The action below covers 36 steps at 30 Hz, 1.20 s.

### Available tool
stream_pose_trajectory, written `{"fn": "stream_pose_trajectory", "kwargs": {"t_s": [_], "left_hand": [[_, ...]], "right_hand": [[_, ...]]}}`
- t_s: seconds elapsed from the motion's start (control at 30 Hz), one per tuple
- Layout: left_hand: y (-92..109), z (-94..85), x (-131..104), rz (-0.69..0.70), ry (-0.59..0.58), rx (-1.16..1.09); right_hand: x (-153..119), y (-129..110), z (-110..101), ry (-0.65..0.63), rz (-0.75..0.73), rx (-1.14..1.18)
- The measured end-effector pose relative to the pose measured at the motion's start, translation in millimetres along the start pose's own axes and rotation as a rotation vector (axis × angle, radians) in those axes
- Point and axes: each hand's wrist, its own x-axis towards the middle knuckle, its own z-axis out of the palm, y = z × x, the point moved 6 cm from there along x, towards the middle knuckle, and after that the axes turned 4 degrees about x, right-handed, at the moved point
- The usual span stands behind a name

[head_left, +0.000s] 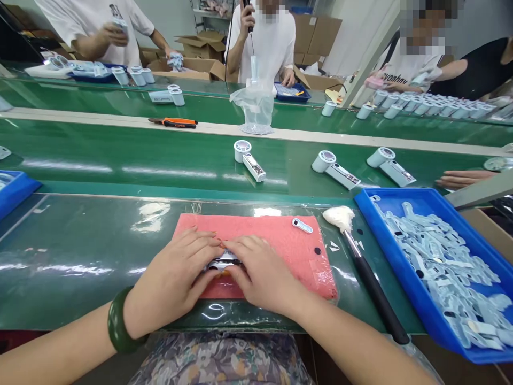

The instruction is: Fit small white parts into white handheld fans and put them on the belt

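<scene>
My left hand (172, 275) and my right hand (262, 267) meet over a pink foam mat (280, 256). Between their fingers and thumbs lies a small white device (224, 261) with a dark strip along it. The fingers hide most of it, so its full shape cannot be made out. On the mat's upper right rests a small pale blue cover piece (302, 225) with a black square, and below it a black dot (317, 251). Right of the mat lies a hammer (368, 283) with a black grip and a white-wrapped head.
A blue tray (404, 283) of pale blue cover pieces stands at right; another blue tray (20, 192) is at left. Handheld fans (253, 167) with open handles lie on the green belt (168, 160). Pliers (174, 122) lie beyond. Several people work across the line.
</scene>
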Motion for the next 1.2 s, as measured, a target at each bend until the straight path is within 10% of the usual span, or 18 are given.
{"fn": "stream_pose_trajectory", "kwargs": {"t_s": [1.03, 1.2], "left_hand": [[-6.0, 7.3, 11.1, -0.034, -0.125, -0.061], [-6.6, -4.1, 15.1, 0.113, -0.099, 0.137]], "right_hand": [[4.1, -1.3, 7.0, 0.019, -0.083, -0.109], [-10.5, 5.3, -20.6, 0.173, -0.06, -0.044]]}}
